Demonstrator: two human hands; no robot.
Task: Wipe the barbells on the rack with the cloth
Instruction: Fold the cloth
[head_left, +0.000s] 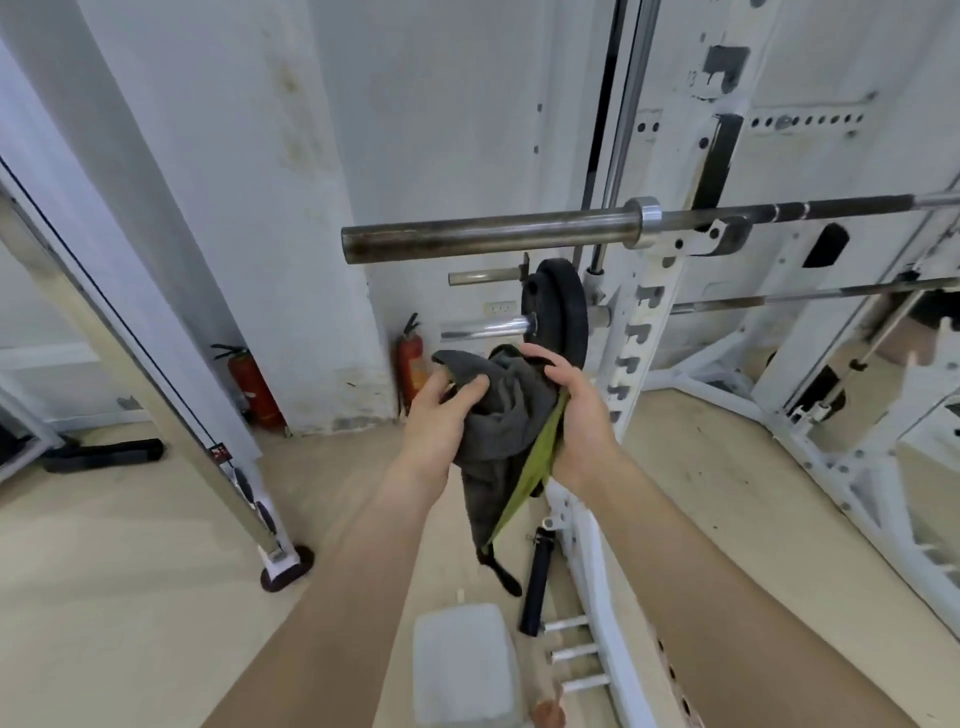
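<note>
A dark grey cloth (501, 421) with a green underside hangs bunched between my two hands at the centre of the view. My left hand (439, 423) grips its left side, and my right hand (574, 421) holds its right edge with fingers curled over the top. Above the hands, a dull steel barbell (483, 236) lies across the white rack (654, 332), its sleeve end pointing left. A lower barbell (483, 328) carries black weight plates (558, 312) just behind the cloth. The cloth touches neither bar.
Two red fire extinguishers (254, 387) stand against the white wall. A tilted chrome post (171, 374) rises at left. A black handle (537, 582) and short white pegs (569, 652) sit by the rack's base. A grey pad (465, 665) lies below on the wooden floor.
</note>
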